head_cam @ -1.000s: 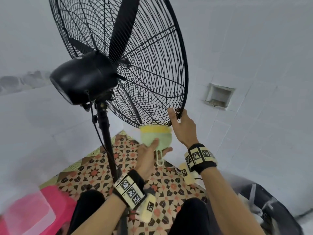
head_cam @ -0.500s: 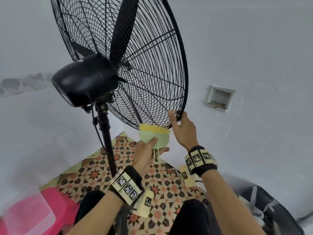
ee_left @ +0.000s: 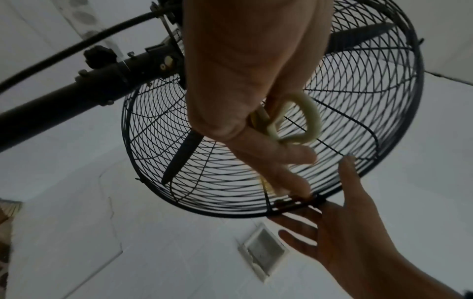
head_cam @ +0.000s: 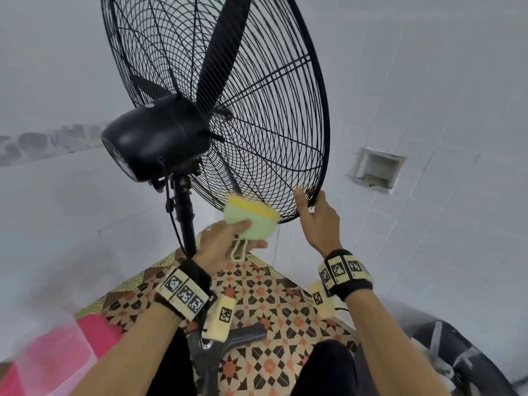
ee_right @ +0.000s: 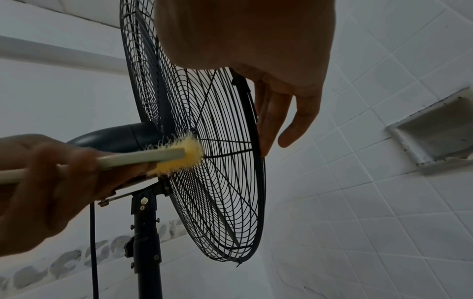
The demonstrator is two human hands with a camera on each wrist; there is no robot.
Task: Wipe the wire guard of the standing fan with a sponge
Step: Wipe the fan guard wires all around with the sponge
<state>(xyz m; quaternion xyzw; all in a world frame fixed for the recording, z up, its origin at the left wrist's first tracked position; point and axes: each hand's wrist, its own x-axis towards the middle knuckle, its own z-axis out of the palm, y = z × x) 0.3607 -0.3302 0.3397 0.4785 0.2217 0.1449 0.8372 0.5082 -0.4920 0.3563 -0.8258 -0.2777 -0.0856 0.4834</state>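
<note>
The black standing fan's wire guard [head_cam: 271,144] fills the upper head view, seen from behind. My left hand [head_cam: 225,241] grips a pale green sponge with a yellow scrubbing face [head_cam: 251,221], thumb on its green back. The yellow face presses against the lower rear wires of the guard [ee_right: 225,182], as the sponge [ee_right: 184,155] shows in the right wrist view. Its hanging loop [ee_left: 307,121] dangles below my palm. My right hand [head_cam: 317,218] rests on the guard's bottom rim, with straight fingers [ee_right: 266,125] lying along the front edge and the thumb behind.
The fan's motor housing [head_cam: 160,138] and pole [head_cam: 184,221] with its cord stand just left of the sponge. A patterned floor mat [head_cam: 271,310] lies below. A pink container [head_cam: 57,352] sits at lower left. A recessed niche [head_cam: 377,170] marks the white tiled wall.
The sponge has risen and slid left, from just below the guard's bottom rim onto its lower rear wires. My right hand keeps its place on the rim.
</note>
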